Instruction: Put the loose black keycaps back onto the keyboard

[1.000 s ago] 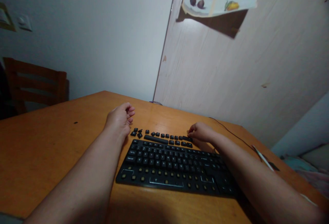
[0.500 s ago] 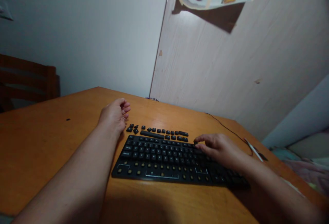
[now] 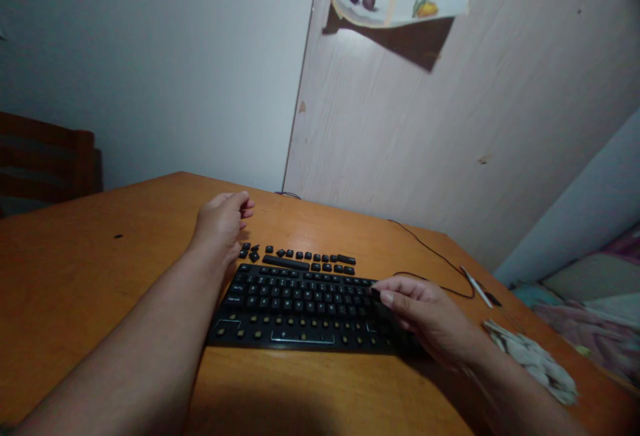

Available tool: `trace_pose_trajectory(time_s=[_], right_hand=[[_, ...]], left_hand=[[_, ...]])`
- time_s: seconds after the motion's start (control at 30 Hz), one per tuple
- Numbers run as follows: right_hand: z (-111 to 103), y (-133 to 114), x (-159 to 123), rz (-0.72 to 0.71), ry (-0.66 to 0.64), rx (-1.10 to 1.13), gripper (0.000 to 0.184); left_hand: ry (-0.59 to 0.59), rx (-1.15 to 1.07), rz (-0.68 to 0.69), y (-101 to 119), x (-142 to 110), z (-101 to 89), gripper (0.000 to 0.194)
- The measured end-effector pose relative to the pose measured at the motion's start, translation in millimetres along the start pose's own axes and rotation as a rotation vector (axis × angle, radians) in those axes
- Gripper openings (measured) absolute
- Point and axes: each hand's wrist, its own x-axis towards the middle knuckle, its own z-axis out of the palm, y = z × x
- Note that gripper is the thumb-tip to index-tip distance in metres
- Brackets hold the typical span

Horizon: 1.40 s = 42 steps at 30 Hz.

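A black keyboard (image 3: 300, 303) lies on the wooden table; its two nearest rows are bare, showing small brownish key stems. Behind it sit several loose black keycaps (image 3: 307, 256) in two rough rows, with a long space bar keycap (image 3: 286, 263) among them. My right hand (image 3: 415, 306) is over the keyboard's right part, thumb and forefinger pinching a small black keycap (image 3: 375, 293). To the left of the loose keycaps, my left hand (image 3: 223, 219) rests on the table with its fingers curled in. What those fingers hold, if anything, is hidden.
A dark cable (image 3: 430, 249) runs over the table's right side near a white pen-like stick (image 3: 477, 287). Further front lies a crumpled pale cloth (image 3: 533, 359). A small black piece (image 3: 119, 237) is on the left. A wooden chair (image 3: 47, 156) stands beyond.
My right hand has moved from the keyboard's back edge toward me, the keycap still pinched. My left hand's fingers are slightly more curled. The view has shifted a little right.
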Motion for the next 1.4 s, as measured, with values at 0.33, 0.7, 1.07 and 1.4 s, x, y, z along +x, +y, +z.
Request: trace_pose_trajectory(time_s=[0.33, 0.7, 1.07, 1.4], right_hand=[[-2.4, -6.4, 6.8, -0.004, -0.137, 0.447, 0.025], [11.8, 1.5, 10.4, -0.008, -0.126, 0.381, 0.029], [17.9, 10.1, 13.5, -0.002, 0.019, 0.285, 0.035], [24.5, 6.9, 11.7, -0.133, 0.156, 0.030, 0.035]], left_hand=[[-0.606, 0.336, 0.408, -0.1, -55.5, 24.8, 0.024], [-1.161, 0.553, 0.729, -12.1, -121.7, 42.4, 0.027], [-1.192, 0.683, 0.779, -18.7, -126.4, 47.0, 0.021], [-1.178, 0.731, 0.764, -25.2, -120.3, 43.9, 0.029]])
